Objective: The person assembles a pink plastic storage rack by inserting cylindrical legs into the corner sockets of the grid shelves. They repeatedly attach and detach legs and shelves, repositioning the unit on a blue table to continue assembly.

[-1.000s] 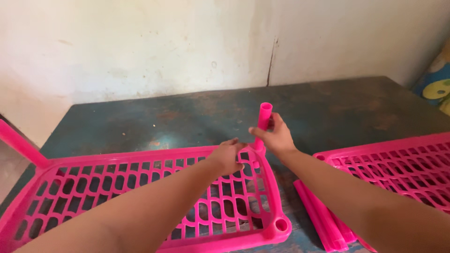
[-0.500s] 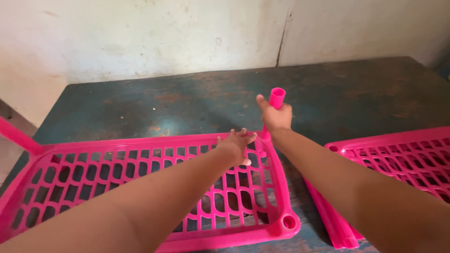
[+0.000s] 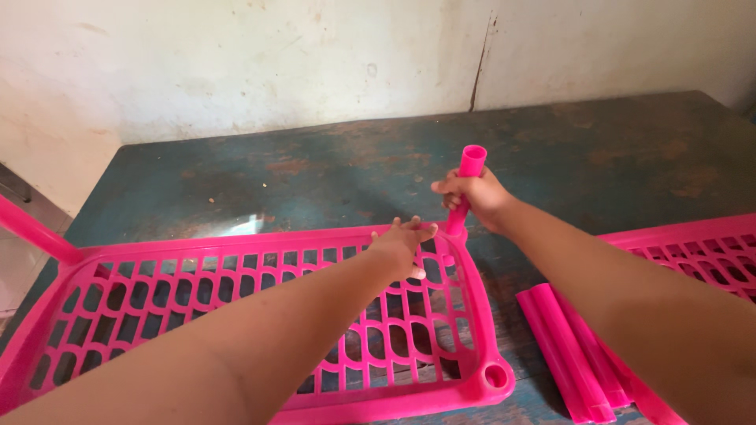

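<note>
Right hand (image 3: 482, 197) wraps pink tube (image 3: 466, 185), upright at shelf tray (image 3: 236, 315) far corner; left hand (image 3: 402, 245) flat, fingers spread, on tray rim. Plastic likely light, stiff, slick; hold tube mid-length.

A plain room in a home or small workshop. A rough whitewashed wall (image 3: 236, 63), stained and cracked on the far right, stands behind a worn, rust-spotted dark table (image 3: 331, 173). Pink plastic shelf parts (image 3: 236, 315) lie spread across its near side.
</note>
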